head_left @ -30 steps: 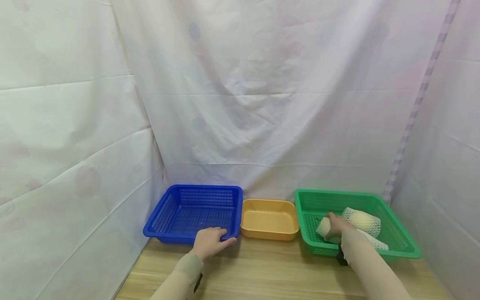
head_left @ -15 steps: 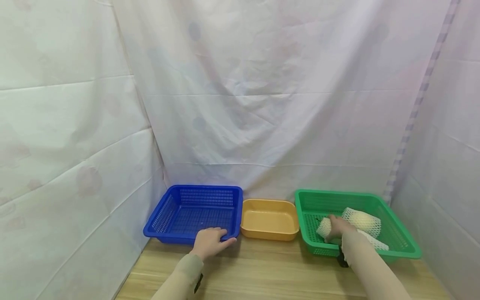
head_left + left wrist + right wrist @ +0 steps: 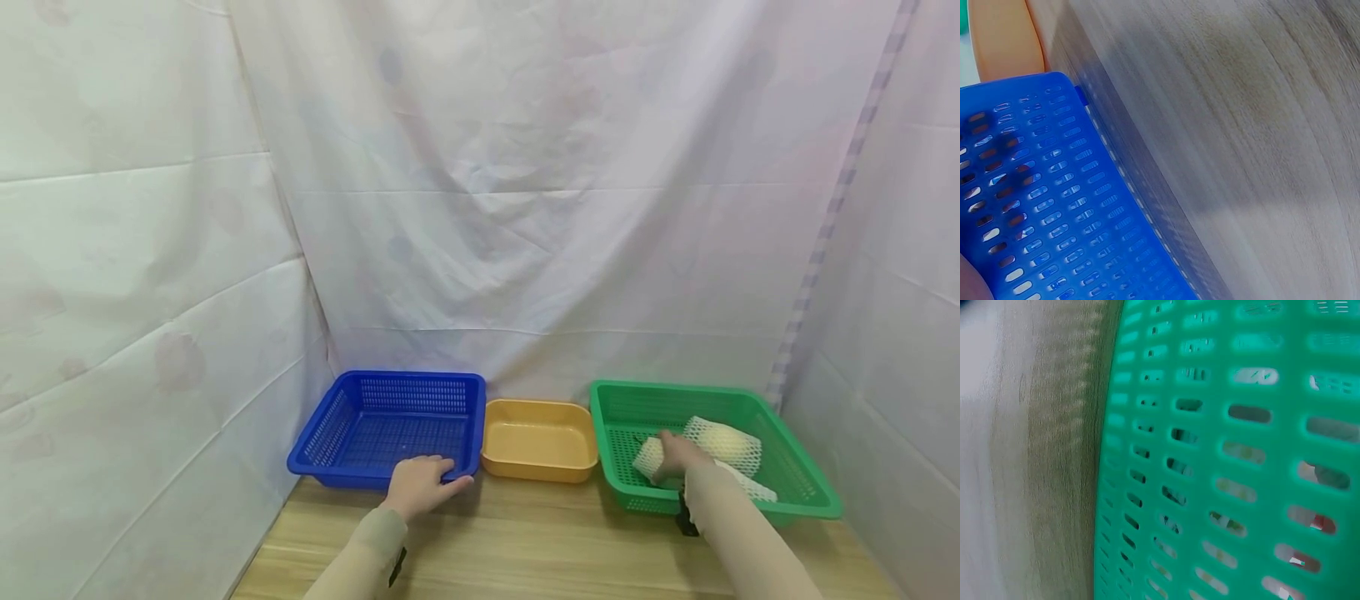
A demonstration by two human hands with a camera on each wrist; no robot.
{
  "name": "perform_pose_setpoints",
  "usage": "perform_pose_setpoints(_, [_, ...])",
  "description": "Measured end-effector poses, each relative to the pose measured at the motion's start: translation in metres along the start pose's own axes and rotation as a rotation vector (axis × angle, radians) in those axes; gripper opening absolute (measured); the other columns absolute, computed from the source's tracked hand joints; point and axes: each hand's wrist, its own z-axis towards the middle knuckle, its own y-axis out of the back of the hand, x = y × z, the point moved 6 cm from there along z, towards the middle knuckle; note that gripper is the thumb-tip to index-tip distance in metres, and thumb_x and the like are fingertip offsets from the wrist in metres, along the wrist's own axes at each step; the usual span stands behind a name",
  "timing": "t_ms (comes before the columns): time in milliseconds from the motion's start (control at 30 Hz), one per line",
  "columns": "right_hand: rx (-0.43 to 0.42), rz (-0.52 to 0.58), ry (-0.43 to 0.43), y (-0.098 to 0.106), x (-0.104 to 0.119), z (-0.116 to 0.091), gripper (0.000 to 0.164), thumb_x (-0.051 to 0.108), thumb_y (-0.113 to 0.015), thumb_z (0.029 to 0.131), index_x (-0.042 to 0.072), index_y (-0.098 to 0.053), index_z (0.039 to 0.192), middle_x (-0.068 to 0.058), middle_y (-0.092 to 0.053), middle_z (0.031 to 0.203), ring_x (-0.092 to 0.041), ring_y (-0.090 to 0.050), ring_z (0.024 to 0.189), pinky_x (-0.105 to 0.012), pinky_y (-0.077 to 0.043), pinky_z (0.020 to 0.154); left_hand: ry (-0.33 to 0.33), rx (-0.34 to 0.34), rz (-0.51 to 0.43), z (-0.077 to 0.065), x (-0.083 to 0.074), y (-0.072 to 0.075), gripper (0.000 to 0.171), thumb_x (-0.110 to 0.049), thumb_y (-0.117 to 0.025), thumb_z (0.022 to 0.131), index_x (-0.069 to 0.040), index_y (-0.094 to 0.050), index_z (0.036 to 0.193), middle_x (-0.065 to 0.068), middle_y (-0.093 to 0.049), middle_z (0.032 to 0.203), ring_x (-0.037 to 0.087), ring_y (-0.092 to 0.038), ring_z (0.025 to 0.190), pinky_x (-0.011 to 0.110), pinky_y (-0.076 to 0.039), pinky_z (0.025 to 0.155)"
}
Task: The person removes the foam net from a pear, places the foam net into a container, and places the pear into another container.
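In the head view my right hand [image 3: 681, 457] reaches into the green basket [image 3: 795, 467]. Its fingers curl over a small bundle in a white foam net [image 3: 649, 457] near the basket's front left; what the net wraps is mostly hidden. Beside that hand lies a pale yellow, rounded thing in a foam net [image 3: 723, 443], and another length of white foam netting [image 3: 750, 485] lies in front of it. My left hand [image 3: 420, 485] rests on the front rim of the blue basket [image 3: 341, 477], fingers over the edge and thumb out to the right.
Between the two baskets stands a shallow orange-yellow tray [image 3: 540, 471]. All three stand on a wood-grain table [image 3: 540, 542], with pale cloth [image 3: 525, 250] hanging behind and at both sides. The right wrist view shows mostly the perforated green basket wall [image 3: 1210, 487].
Almost nothing differs. My right hand stays at the netted bundle with barely a shift, and my left hand keeps its place on the blue rim.
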Motion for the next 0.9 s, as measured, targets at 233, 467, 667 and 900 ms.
perform_pose_setpoints(233, [-0.006, 0.011, 0.009, -0.001, -0.006, 0.002, 0.095, 0.026, -0.086, 0.069, -0.014, -0.034, 0.139, -0.036, -0.051, 0.123, -0.050, -0.055, 0.103, -0.054, -0.051, 0.073, -0.001, 0.010, 0.003, 0.001, 0.001, 0.000, 0.068, -0.071, -0.043, 0.089, -0.015, -0.074, 0.112, 0.005, -0.071, 0.103, 0.024, -0.068, 0.088, 0.041, -0.055, 0.064])
perform_pose_setpoints(467, [-0.026, 0.019, 0.028, 0.002, -0.003, -0.002, 0.091, 0.022, -0.084, 0.070, -0.014, -0.035, 0.138, -0.037, -0.050, 0.124, -0.049, -0.056, 0.102, -0.052, -0.052, 0.070, -0.008, 0.003, 0.012, 0.000, 0.000, -0.001, 0.076, -0.076, -0.035, 0.088, -0.016, -0.074, 0.111, 0.002, -0.071, 0.099, 0.021, -0.068, 0.084, 0.037, -0.054, 0.061])
perform_pose_setpoints(667, [-0.044, 0.030, 0.039, 0.010, 0.006, -0.009, 0.090, 0.018, -0.082, 0.071, -0.016, -0.033, 0.138, -0.038, -0.048, 0.126, -0.050, -0.054, 0.104, -0.053, -0.051, 0.071, 0.009, 0.006, 0.005, 0.000, 0.000, -0.001, 0.073, -0.075, -0.038, 0.088, -0.015, -0.074, 0.112, 0.003, -0.071, 0.103, 0.023, -0.068, 0.089, 0.042, -0.055, 0.067])
perform_pose_setpoints(900, [-0.056, 0.025, 0.054, 0.016, 0.012, -0.014, 0.087, 0.019, -0.081, 0.074, -0.017, -0.034, 0.137, -0.039, -0.047, 0.127, -0.051, -0.052, 0.107, -0.054, -0.051, 0.075, 0.013, 0.008, -0.002, -0.001, 0.000, -0.001, 0.068, -0.071, -0.043, 0.089, -0.014, -0.073, 0.113, 0.005, -0.071, 0.106, 0.025, -0.068, 0.093, 0.044, -0.055, 0.070])
